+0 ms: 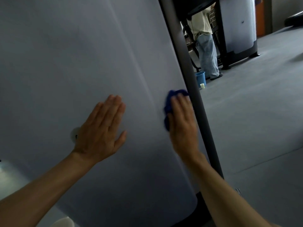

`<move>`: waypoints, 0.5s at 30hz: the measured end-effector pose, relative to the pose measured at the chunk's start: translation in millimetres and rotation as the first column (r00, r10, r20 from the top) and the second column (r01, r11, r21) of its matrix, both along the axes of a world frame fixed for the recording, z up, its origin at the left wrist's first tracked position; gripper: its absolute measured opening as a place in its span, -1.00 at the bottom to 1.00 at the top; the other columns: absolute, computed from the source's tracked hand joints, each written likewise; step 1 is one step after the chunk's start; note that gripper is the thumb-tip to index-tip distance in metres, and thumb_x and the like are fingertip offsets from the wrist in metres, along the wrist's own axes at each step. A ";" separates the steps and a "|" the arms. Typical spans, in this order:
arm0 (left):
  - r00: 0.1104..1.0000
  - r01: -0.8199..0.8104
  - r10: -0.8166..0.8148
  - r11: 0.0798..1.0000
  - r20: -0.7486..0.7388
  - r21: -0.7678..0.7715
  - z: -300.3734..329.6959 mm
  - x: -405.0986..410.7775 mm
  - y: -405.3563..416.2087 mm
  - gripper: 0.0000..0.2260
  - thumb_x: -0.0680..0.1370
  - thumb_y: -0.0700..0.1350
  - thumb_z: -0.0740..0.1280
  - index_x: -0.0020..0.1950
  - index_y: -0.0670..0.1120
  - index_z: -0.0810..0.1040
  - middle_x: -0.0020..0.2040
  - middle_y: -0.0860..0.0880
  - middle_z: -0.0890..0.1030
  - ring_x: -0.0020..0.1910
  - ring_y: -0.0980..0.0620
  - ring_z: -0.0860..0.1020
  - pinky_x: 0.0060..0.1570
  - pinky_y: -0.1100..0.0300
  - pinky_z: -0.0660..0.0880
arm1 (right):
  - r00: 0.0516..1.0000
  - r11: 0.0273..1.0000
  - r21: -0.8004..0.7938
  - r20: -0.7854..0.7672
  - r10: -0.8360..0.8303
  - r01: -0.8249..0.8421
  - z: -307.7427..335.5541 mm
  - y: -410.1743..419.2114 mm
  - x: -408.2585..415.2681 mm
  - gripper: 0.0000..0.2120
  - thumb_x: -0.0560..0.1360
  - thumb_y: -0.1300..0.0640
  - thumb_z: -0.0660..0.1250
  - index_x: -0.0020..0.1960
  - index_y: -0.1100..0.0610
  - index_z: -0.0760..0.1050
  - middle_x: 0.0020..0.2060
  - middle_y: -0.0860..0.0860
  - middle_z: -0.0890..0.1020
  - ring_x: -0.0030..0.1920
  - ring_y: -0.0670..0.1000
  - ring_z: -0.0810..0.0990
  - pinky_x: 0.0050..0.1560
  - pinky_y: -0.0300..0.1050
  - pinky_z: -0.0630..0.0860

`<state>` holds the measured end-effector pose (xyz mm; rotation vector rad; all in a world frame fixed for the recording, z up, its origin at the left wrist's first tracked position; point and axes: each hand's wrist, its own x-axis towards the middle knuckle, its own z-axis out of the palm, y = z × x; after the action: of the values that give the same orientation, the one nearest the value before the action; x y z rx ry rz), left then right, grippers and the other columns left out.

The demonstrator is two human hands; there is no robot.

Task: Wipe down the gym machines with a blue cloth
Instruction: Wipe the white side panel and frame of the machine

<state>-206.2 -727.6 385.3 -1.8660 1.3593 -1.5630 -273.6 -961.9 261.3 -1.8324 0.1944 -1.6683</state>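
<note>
A large pale grey curved panel (73, 54) of a gym machine fills the left and middle of the view. My left hand (101, 128) lies flat on it with straight fingers. My right hand (183, 125) presses a bunched blue cloth (170, 99) against the panel's right side, fingers laid over the cloth. The cloth shows past my fingertips and along the hand's left edge, right beside a dark grey upright frame bar (188, 63).
Another person (206, 46) stands in the background by a second grey machine (237, 27). A blue bucket (200, 77) and a small white cup (202, 86) sit on the grey carpet (254, 112). A small round sticker (74, 134) is on the panel.
</note>
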 end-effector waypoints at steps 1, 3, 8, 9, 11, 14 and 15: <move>1.000 -0.025 0.026 1.000 0.010 -0.011 2.2 -0.4 4.2 -0.36 0.69 0.08 0.14 0.66 -0.28 0.16 0.66 -0.29 0.12 0.66 -0.27 0.10 0.62 -0.17 0.09 | 0.999 0.980 0.194 -0.016 0.039 -0.035 5.3 -9.3 -1.2 -0.52 0.70 0.15 0.22 0.59 0.17 0.28 0.59 0.10 0.27 0.62 0.12 0.17 0.59 0.21 0.20; 0.998 -0.056 0.056 0.998 0.031 -0.003 4.5 0.3 9.1 -0.35 0.69 0.10 0.15 0.67 -0.24 0.15 0.67 -0.30 0.10 0.66 -0.28 0.07 0.62 -0.19 0.07 | 0.996 0.901 0.425 0.006 0.092 -0.086 11.4 -18.7 -1.0 -0.52 0.73 0.10 0.14 0.63 0.13 0.20 0.61 0.05 0.23 0.63 0.05 0.13 0.59 0.20 0.18; 0.997 -0.068 0.068 0.997 0.036 -0.023 -2.0 5.2 5.4 -0.33 0.69 0.13 0.17 0.67 -0.24 0.13 0.67 -0.30 0.07 0.66 -0.30 0.05 0.62 -0.22 0.01 | 0.998 0.985 0.161 0.027 0.057 -0.061 24.1 33.0 -1.5 -0.52 0.71 0.17 0.18 0.61 0.18 0.23 0.62 0.08 0.21 0.65 0.12 0.05 0.64 0.01 0.05; 0.997 -0.065 0.066 0.997 0.030 -0.035 -3.8 5.9 4.3 -0.33 0.69 0.12 0.17 0.67 -0.25 0.14 0.67 -0.30 0.08 0.66 -0.30 0.05 0.62 -0.22 0.01 | 0.997 0.997 0.003 0.028 0.074 -0.074 23.5 48.4 -1.1 -0.52 0.69 0.22 0.23 0.59 0.22 0.28 0.60 0.13 0.24 0.64 0.19 0.08 0.64 0.05 0.06; 0.998 -0.061 0.063 0.997 0.027 -0.054 -5.7 6.6 3.6 -0.34 0.70 0.13 0.16 0.67 -0.25 0.14 0.66 -0.31 0.09 0.66 -0.30 0.06 0.62 -0.23 0.03 | 0.995 0.943 -0.319 0.003 0.096 -0.090 17.0 65.2 0.3 -0.53 0.65 0.29 0.31 0.54 0.28 0.35 0.56 0.19 0.30 0.62 0.28 0.13 0.60 0.21 0.15; 0.999 -0.049 0.049 0.998 0.007 -0.047 -4.5 5.2 4.3 -0.34 0.70 0.13 0.17 0.67 -0.25 0.14 0.67 -0.30 0.09 0.67 -0.28 0.03 0.62 -0.22 0.02 | 1.000 0.871 -0.490 0.002 0.031 -0.026 12.8 35.4 1.6 -0.56 0.65 0.25 0.34 0.51 0.23 0.40 0.53 0.18 0.36 0.59 0.27 0.22 0.53 0.26 0.27; 0.999 -0.048 0.048 0.998 0.001 -0.042 -3.9 4.4 4.7 -0.33 0.69 0.12 0.18 0.67 -0.25 0.14 0.67 -0.29 0.08 0.67 -0.27 0.01 0.62 -0.21 0.02 | 1.000 0.914 -0.405 0.013 0.018 -0.011 12.5 23.1 1.5 -0.57 0.67 0.21 0.31 0.51 0.24 0.41 0.54 0.18 0.35 0.59 0.26 0.23 0.53 0.26 0.27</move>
<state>-201.8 -722.9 381.4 -1.9069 1.2804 -1.5813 -272.2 -938.9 273.8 -2.1087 -0.1900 -1.8136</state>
